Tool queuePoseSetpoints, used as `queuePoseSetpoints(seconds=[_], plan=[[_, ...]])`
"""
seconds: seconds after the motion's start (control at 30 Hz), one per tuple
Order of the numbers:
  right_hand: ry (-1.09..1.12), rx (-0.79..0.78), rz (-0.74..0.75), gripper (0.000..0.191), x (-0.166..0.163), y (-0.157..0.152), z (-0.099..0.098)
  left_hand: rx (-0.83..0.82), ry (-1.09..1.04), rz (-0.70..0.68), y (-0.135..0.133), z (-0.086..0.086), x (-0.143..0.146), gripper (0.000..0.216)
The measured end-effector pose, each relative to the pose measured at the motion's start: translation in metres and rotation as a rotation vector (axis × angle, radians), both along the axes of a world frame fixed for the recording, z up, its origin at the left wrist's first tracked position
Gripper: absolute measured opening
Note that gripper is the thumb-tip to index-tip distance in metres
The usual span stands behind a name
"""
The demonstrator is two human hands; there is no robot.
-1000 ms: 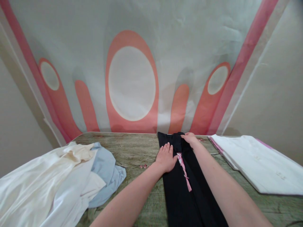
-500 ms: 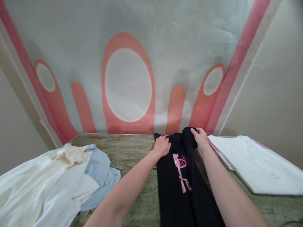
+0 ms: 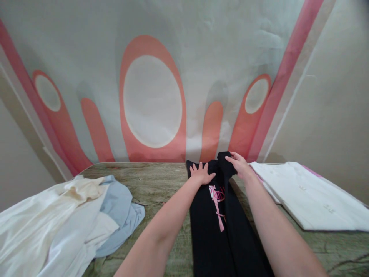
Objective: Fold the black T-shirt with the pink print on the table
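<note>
Black garment [image 3: 206, 238] w/ pink print [image 3: 216, 206] is lower centre of frame, on the tabletop [image 3: 152, 175]. L hand [image 3: 201, 175] is flat on it, fingers spread; R hand [image 3: 240, 164] pinches a lifted fold [image 3: 223, 158] up top. Prob light, soft n floppy imo, best held by edges.

Indoors: printed backdrop [image 3: 184, 27], plain wall [image 3: 337, 127]

black garment [image 3: 209, 240]: seemingly illegible lettering [image 3: 220, 196]

Behind the wood-grained table [image 3: 155, 186] rises a coral-patterned backdrop [image 3: 154, 92], perhaps fabric.
</note>
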State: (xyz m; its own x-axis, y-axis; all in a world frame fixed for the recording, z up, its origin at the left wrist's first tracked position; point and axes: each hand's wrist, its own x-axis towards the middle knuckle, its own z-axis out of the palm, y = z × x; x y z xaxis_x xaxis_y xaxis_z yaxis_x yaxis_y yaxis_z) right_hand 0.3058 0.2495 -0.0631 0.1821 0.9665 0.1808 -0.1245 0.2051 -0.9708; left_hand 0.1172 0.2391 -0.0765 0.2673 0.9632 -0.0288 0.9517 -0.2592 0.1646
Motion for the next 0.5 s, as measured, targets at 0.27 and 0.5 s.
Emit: queuePoseSetpoints(seconds=[0.27,0.5], plan=[[0.052,-0.007,0.021,0.042,-0.005,-0.001,-0.003,0.358,-0.091,-0.073,-0.05,0.004,0.022,0.038],[0.15,-0.054,0.051,0.043,-0.002,-0.005,0.0,0.246,-0.143,-0.003,-0.045,0.001,0.023,0.029]])
